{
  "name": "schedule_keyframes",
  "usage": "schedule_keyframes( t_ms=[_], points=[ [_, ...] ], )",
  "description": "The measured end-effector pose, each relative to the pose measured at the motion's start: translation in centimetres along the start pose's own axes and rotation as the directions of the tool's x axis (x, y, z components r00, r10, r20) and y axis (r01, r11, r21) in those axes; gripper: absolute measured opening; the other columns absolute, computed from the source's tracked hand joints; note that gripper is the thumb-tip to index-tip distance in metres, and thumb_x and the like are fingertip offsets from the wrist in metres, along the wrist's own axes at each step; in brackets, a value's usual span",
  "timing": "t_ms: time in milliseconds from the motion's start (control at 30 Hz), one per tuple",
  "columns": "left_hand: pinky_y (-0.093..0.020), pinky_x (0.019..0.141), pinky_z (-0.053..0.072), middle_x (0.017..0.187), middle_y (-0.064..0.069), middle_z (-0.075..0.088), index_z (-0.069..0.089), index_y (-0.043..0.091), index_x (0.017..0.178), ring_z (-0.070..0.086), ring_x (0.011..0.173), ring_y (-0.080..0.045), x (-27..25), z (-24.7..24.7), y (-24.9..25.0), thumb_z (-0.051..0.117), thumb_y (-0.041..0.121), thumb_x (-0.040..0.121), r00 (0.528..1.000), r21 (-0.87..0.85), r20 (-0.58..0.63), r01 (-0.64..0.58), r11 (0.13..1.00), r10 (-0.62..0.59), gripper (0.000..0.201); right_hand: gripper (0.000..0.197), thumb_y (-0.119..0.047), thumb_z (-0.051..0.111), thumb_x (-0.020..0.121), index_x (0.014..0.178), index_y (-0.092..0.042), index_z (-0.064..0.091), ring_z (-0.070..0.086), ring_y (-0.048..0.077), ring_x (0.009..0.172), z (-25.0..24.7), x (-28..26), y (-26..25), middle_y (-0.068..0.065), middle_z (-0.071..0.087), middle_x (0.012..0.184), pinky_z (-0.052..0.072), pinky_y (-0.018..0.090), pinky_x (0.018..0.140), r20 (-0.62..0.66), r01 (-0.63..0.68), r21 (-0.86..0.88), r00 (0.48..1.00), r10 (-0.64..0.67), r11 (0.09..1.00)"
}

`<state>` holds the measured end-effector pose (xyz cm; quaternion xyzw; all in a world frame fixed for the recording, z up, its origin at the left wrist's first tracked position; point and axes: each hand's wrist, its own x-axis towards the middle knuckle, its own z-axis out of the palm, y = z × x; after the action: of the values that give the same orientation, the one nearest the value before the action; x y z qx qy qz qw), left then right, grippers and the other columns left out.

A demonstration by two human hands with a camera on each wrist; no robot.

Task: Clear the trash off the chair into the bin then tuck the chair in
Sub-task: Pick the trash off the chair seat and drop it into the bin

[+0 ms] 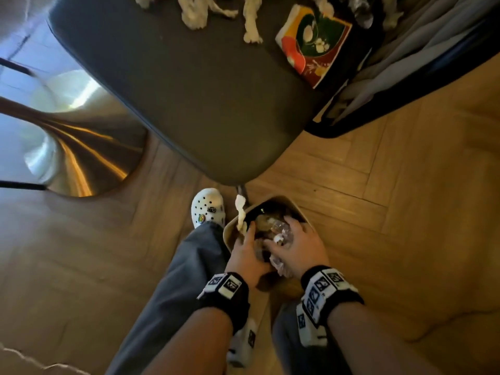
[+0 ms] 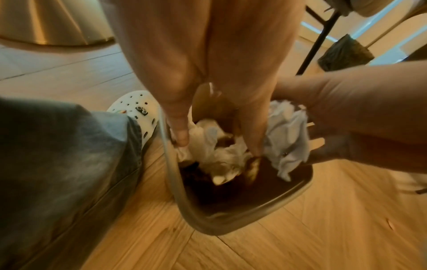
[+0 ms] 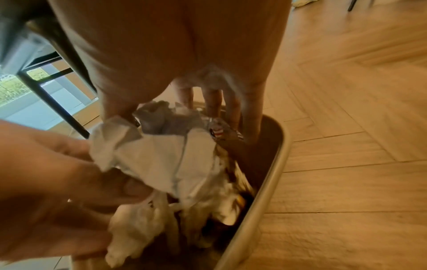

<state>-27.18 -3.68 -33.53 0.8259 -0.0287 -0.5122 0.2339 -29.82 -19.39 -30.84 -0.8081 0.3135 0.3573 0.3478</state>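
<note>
Wood floor (image 1: 378, 212); both hands over bin (image 1: 295, 209), left hand (image 1: 247, 255) and right hand (image 1: 297, 247) gripping crumpled paper (image 3: 161, 155). Risk: tissue strip (image 1: 240, 212) on rim slips onto floor; chair (image 1: 189, 90) stays littered.

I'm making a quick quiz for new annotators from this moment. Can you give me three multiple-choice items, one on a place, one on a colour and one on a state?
1. Where is the bin?
A. on the chair seat
B. on the wooden floor by the person's feet
C. on a table

2. What colour is the shoe next to the bin?
A. white
B. black
C. red

3. What state is the chair seat in?
A. cleared
B. crumpled tissues and a tissue pack lie on it
C. covered by a cushion

Answers: 1 B, the head view shows it on the floor below the seat's corner. 2 A, it is white with holes. 3 B, both lie at the seat's far end, while the left hand and right hand press trash into the bin.
</note>
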Motion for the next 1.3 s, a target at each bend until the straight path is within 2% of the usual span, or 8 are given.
schedule_keyframes(
  t_ms=[200, 433, 533, 600, 733, 833, 967, 1300],
  points=[
    [-0.026, 0.089, 0.054, 0.112, 0.009, 0.064, 0.062, 0.031, 0.117, 0.063, 0.095, -0.007, -5.4, -3.8, 2.2, 0.059, 0.033, 0.096, 0.979, 0.035, -0.200, -0.042, 0.999, 0.048, 0.022, 0.058, -0.068, 0.050, 0.084, 0.134, -0.037, 0.050, 0.045, 0.022, 0.128, -2.9, -3.6, -1.4, -0.002, 0.047, 0.143, 0.043, 0.038, 0.102, -0.079, -0.012, 0.020, 0.997, 0.013, 1.000],
    [-0.012, 0.070, 0.048, 0.083, 0.016, 0.064, 0.066, 0.033, 0.097, 0.061, 0.078, 0.003, -12.1, -15.2, 7.0, 0.058, 0.033, 0.098, 0.893, -0.009, -0.389, -0.249, 0.969, 0.226, 0.008, 0.033, -0.062, 0.047, 0.090, 0.104, -0.035, 0.060, 0.059, 0.005, 0.088, -11.5, -8.8, -9.5, -0.013, 0.062, 0.096, 0.050, 0.024, 0.076, -0.228, 0.165, 0.103, 0.964, -0.139, 0.981],
    [-0.012, 0.063, 0.044, 0.075, 0.016, 0.062, 0.067, 0.031, 0.090, 0.061, 0.077, 0.001, -12.7, -21.3, 9.6, 0.061, 0.028, 0.097, 0.801, 0.022, -0.512, -0.350, 0.936, 0.311, 0.010, 0.023, -0.044, 0.055, 0.094, 0.112, -0.030, 0.059, 0.052, 0.005, 0.098, -16.6, -8.0, -16.4, -0.009, 0.056, 0.111, 0.048, 0.025, 0.083, -0.480, 0.378, 0.067, 0.824, -0.302, 0.924],
    [-0.015, 0.066, 0.047, 0.080, 0.016, 0.061, 0.066, 0.030, 0.093, 0.060, 0.078, -0.001, -11.7, -25.3, 11.3, 0.059, 0.028, 0.098, 0.751, 0.045, -0.566, -0.383, 0.923, 0.339, 0.009, 0.043, -0.039, 0.062, 0.090, 0.130, -0.028, 0.050, 0.041, 0.020, 0.124, -19.7, -5.1, -20.3, 0.004, 0.044, 0.136, 0.044, 0.036, 0.096, -0.559, 0.347, -0.055, 0.766, -0.317, 0.936],
    [-0.035, 0.096, 0.051, 0.124, 0.007, 0.049, 0.055, 0.031, 0.125, 0.050, 0.111, -0.007, -6.8, -32.8, 14.9, 0.061, 0.039, 0.094, 0.682, 0.119, -0.655, -0.333, 0.936, 0.325, 0.033, 0.080, -0.040, 0.067, 0.085, 0.150, -0.030, 0.021, 0.022, 0.040, 0.141, -23.2, 1.5, -23.9, 0.016, 0.026, 0.154, 0.036, 0.055, 0.106, -0.439, 0.044, -0.274, 0.883, -0.165, 0.961],
    [-0.054, 0.115, 0.029, 0.157, -0.005, 0.016, 0.025, 0.041, 0.147, 0.019, 0.145, -0.033, -1.6, -37.7, 17.5, 0.066, 0.065, 0.080, 0.725, 0.039, -0.671, -0.172, 0.984, 0.153, 0.082, 0.066, -0.033, 0.072, 0.081, 0.138, -0.015, 0.042, 0.048, 0.041, 0.118, -23.3, 2.2, -24.2, 0.018, 0.052, 0.133, 0.048, 0.052, 0.090, -0.455, 0.015, -0.370, 0.869, -0.195, 0.929],
    [-0.069, 0.112, 0.003, 0.163, -0.012, -0.019, -0.001, 0.045, 0.152, -0.012, 0.148, -0.044, 4.4, -40.6, 19.2, 0.053, 0.096, 0.055, 0.801, 0.084, -0.595, -0.020, 0.996, 0.067, 0.122, 0.050, -0.029, 0.073, 0.083, 0.126, -0.016, 0.052, 0.058, 0.033, 0.109, -23.2, 0.1, -24.1, 0.009, 0.062, 0.122, 0.050, 0.043, 0.083, -0.489, 0.057, -0.185, 0.861, -0.142, 0.981],
    [-0.048, 0.093, 0.045, 0.139, -0.014, 0.042, 0.054, 0.017, 0.126, 0.045, 0.118, -0.038, 6.5, -39.6, 17.8, 0.045, 0.064, 0.092, 0.737, 0.625, -0.544, 0.035, 0.780, 0.402, 0.059, 0.044, -0.038, 0.069, 0.085, 0.124, -0.025, 0.054, 0.058, 0.008, 0.110, -22.1, -3.8, -26.5, -0.007, 0.062, 0.116, 0.047, 0.024, 0.086, -0.468, 0.151, 0.140, 0.881, -0.069, 0.979]
  ],
)
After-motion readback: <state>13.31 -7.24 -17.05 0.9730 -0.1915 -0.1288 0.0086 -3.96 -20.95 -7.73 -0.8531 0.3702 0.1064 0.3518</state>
